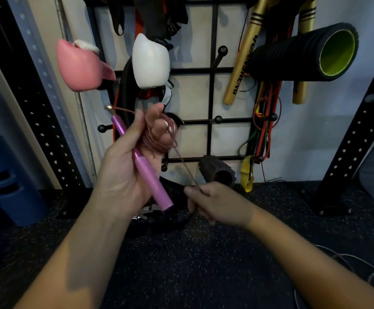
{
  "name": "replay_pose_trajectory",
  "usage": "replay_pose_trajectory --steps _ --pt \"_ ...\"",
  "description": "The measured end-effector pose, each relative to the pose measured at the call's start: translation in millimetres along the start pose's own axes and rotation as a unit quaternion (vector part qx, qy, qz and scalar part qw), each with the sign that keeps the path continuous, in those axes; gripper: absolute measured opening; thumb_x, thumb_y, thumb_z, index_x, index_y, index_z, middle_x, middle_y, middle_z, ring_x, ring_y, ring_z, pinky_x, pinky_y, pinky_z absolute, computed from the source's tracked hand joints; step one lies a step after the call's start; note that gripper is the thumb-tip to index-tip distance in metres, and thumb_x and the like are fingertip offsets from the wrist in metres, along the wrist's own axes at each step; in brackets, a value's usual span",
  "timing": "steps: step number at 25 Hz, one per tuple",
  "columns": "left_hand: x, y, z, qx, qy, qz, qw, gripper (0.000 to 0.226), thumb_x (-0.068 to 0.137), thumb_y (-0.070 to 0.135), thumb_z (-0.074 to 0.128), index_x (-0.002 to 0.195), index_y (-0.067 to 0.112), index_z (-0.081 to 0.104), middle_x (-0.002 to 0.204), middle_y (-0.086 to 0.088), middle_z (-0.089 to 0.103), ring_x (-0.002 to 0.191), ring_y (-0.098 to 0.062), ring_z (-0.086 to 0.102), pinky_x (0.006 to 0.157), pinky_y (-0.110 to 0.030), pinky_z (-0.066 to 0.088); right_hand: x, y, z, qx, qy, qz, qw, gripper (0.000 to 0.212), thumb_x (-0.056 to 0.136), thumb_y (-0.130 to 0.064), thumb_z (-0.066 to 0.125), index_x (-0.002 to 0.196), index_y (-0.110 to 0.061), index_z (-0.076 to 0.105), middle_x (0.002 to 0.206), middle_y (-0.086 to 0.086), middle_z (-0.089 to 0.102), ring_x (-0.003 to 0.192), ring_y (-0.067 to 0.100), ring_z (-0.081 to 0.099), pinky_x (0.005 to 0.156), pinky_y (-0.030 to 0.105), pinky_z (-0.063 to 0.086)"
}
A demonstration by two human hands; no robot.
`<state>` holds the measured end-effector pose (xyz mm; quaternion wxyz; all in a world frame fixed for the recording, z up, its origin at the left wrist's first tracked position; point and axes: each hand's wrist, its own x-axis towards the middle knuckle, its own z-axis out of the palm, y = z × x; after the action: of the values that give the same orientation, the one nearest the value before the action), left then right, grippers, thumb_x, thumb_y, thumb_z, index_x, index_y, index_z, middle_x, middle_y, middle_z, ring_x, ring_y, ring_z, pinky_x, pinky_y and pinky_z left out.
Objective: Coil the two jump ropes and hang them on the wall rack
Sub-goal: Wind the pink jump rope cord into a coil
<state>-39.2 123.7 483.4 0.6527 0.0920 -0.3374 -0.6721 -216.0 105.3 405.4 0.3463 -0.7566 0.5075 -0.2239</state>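
My left hand grips a pink jump rope handle that slants from upper left to lower right. The thin reddish-brown rope is wound in several loops around the fingers of that hand. One taut strand runs down and right from the loops to my right hand, which pinches it in a closed fist. A second, pale rope lies loose on the floor at the lower right. The black wall rack with ball-tipped pegs stands right behind my hands.
A pink boxing glove and a white one hang on the rack's left. Gold sticks, a black foam roller and coloured resistance bands hang at the right. A small roller and a black belt lie on the speckled floor.
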Motion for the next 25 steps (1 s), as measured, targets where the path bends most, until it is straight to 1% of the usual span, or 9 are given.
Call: replay_pose_trajectory --steps 2,3,5,7,10,13,16,19,25 --pt "5.2 -3.3 -12.7 0.206 0.012 0.058 0.977 0.024 0.104 0.018 0.048 0.107 0.007 0.069 0.094 0.001 0.081 0.085 -0.009 0.076 0.078 -0.023 0.06 -1.5 -3.7 8.1 -0.106 -0.023 -0.019 0.994 0.032 0.106 -0.038 0.05 0.096 -0.017 0.071 0.082 -0.002 0.07 0.069 0.008 0.062 0.066 0.029 0.05" --pt "6.1 -5.9 -23.6 0.377 0.018 0.08 0.923 0.023 0.106 0.019 0.047 0.11 0.012 0.068 0.099 0.003 0.081 0.091 -0.007 0.076 0.085 -0.024 0.059 -4.3 -10.5 8.3 -0.133 -0.033 -0.039 0.99 0.026 0.106 -0.033 0.05 0.1 -0.02 0.071 0.09 -0.004 0.071 0.076 0.007 0.064 0.071 0.029 0.053" --pt "5.6 -11.7 -40.9 0.645 -0.009 0.076 0.761 0.021 0.107 0.027 0.048 0.109 0.02 0.068 0.098 0.01 0.08 0.091 0.002 0.073 0.087 -0.02 0.055 -10.2 -27.6 1.1 -0.146 -0.03 -0.073 0.986 0.023 0.106 -0.025 0.05 0.105 -0.022 0.073 0.09 -0.01 0.068 0.074 -0.003 0.06 0.068 0.014 0.048" --pt "4.8 -12.3 -51.0 0.724 -0.046 0.03 0.688 0.023 0.105 0.035 0.051 0.1 0.022 0.07 0.09 0.006 0.079 0.084 -0.004 0.073 0.083 -0.026 0.056 -13.4 -37.8 -11.1 -0.153 0.015 -0.11 0.982 0.022 0.105 -0.02 0.053 0.108 -0.021 0.075 0.086 -0.013 0.068 0.072 -0.006 0.059 0.063 0.009 0.042" --pt "2.2 -7.9 -50.3 0.694 -0.101 -0.072 0.709 0.039 0.098 0.049 0.054 0.078 0.022 0.073 0.069 -0.002 0.076 0.063 -0.02 0.071 0.071 -0.038 0.057 -13.0 -33.0 -28.6 -0.103 0.11 -0.118 0.981 0.007 0.095 -0.027 0.071 0.102 -0.027 0.074 0.086 -0.005 0.074 0.074 0.007 0.064 0.068 0.022 0.05" --pt "-0.5 -7.2 -43.3 0.665 -0.131 -0.137 0.722 0.037 0.082 0.054 0.07 0.064 0.022 0.069 0.051 0.0 0.062 0.046 -0.016 0.056 0.052 -0.029 0.049 -13.9 -25.1 -36.5 -0.051 0.152 -0.082 0.984 0.014 0.086 -0.033 0.081 0.089 -0.026 0.069 0.067 -0.001 0.071 0.053 0.01 0.059 0.052 0.026 0.047" --pt "0.5 -8.8 -39.0 0.623 -0.132 -0.154 0.756 0.037 0.085 0.044 0.071 0.073 0.009 0.071 0.053 -0.003 0.065 0.046 -0.017 0.058 0.053 -0.029 0.05 -14.5 -23.0 -37.1 -0.038 0.096 -0.091 0.99 0.012 0.092 -0.029 0.075 0.088 -0.021 0.067 0.062 -0.007 0.058 0.051 0.002 0.044 0.052 0.018 0.036" --pt "0.2 -7.8 -37.4 0.577 -0.134 -0.165 0.789 0.035 0.084 0.038 0.07 0.084 0.003 0.074 0.069 -0.011 0.077 0.059 -0.023 0.072 0.069 -0.038 0.059 -14.2 -20.9 -38.3 -0.015 0.042 -0.102 0.994 0.007 0.099 -0.029 0.065 0.097 -0.023 0.064 0.074 -0.009 0.062 0.062 -0.001 0.049 0.062 0.016 0.039" --pt "1.7 -4.6 -45.1 0.563 -0.131 -0.174 0.797 0.028 0.083 0.039 0.074 0.066 0.017 0.074 0.045 -0.002 0.054 0.042 -0.016 0.048 0.047 -0.025 0.041 -15.2 -24.1 -35.2 -0.004 0.035 -0.115 0.993 0.006 0.102 -0.03 0.061 0.102 -0.025 0.063 0.091 0.002 0.073 0.068 -0.001 0.053 0.065 0.019 0.042"
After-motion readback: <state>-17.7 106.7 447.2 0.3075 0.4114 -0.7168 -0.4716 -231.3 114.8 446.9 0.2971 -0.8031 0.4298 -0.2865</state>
